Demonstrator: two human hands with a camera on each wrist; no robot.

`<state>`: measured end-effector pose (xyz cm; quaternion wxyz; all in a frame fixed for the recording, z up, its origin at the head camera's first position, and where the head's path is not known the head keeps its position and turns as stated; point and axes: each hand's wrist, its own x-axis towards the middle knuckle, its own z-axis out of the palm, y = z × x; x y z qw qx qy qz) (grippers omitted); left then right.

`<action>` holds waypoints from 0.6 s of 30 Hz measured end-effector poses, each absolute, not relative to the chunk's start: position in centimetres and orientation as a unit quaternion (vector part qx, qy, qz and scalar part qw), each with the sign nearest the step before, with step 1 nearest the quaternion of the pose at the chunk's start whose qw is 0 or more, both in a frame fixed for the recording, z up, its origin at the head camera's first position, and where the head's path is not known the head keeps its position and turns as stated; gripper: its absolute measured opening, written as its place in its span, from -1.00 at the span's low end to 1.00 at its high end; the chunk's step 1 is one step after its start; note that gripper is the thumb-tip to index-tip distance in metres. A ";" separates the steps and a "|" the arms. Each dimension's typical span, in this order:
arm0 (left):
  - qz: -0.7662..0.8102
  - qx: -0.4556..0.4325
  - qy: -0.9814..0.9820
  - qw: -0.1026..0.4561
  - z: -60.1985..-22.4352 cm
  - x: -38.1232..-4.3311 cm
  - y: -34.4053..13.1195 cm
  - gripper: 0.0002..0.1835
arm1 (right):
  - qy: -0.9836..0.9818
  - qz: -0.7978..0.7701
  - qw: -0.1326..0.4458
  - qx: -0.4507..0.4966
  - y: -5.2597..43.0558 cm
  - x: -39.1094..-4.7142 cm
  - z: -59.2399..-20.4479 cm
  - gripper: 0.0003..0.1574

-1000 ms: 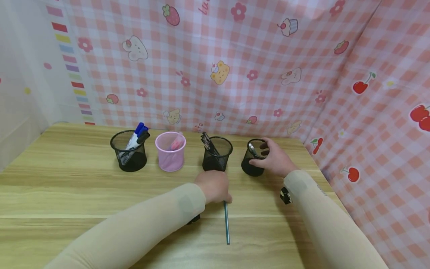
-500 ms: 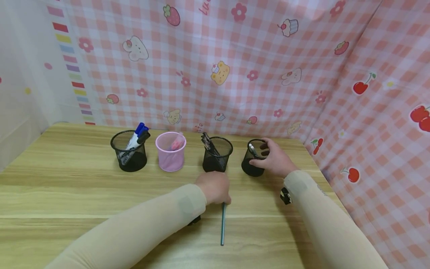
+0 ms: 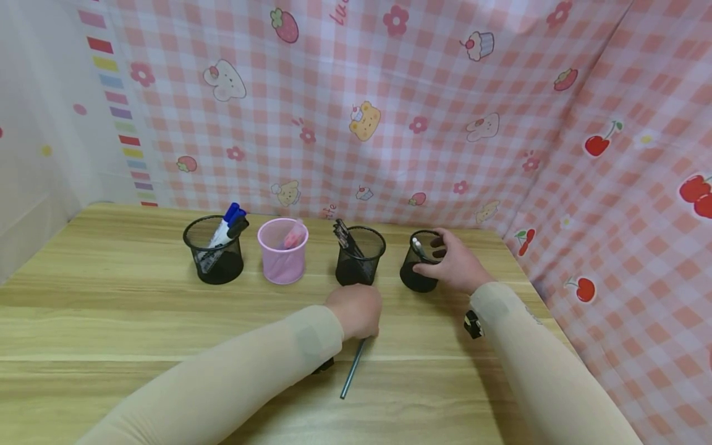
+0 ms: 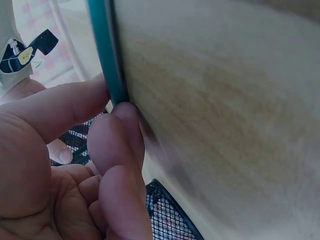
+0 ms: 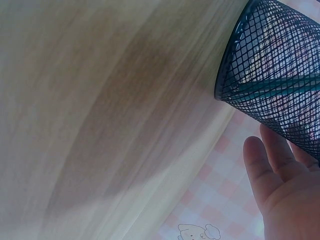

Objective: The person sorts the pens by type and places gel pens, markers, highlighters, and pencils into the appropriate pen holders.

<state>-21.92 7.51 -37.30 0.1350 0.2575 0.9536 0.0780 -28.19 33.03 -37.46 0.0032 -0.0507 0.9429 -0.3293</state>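
My left hand pinches a slim teal pencil between thumb and fingers, low over the table. In the left wrist view the pencil runs up from the fingertips alongside the wood surface; the palm hides its other end in the head view. At the right, my right hand holds a small black mesh pen cup, thumb at the front and fingers along its far side. Inside that cup a white-tipped stick leans, and a teal one shows through the mesh.
Left of it stand a black mesh cup with dark pens, a pink cup with a pink item, and a black cup with blue- and black-capped markers. A checked cloth hangs behind and to the right.
The pencil's near end has swung to the left as my left hand turned it, and it now lies slantwise. The right hand and the cups have stayed in place.
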 end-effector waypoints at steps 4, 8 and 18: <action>0.073 0.260 0.954 0.131 -37.3 -21.9 7.6 -0.76 | 0.942 -0.331 0.007 -0.050 33.0 -28.2 -37.4 0.22; 0.071 0.260 0.954 0.131 -37.3 -21.9 7.7 -0.85 | 0.943 -0.331 0.008 -0.049 33.0 -28.1 -37.4 0.23; 0.080 0.264 0.951 0.139 -37.2 -21.8 7.7 -0.77 | 0.943 -0.329 0.009 -0.045 33.1 -28.2 -37.4 0.24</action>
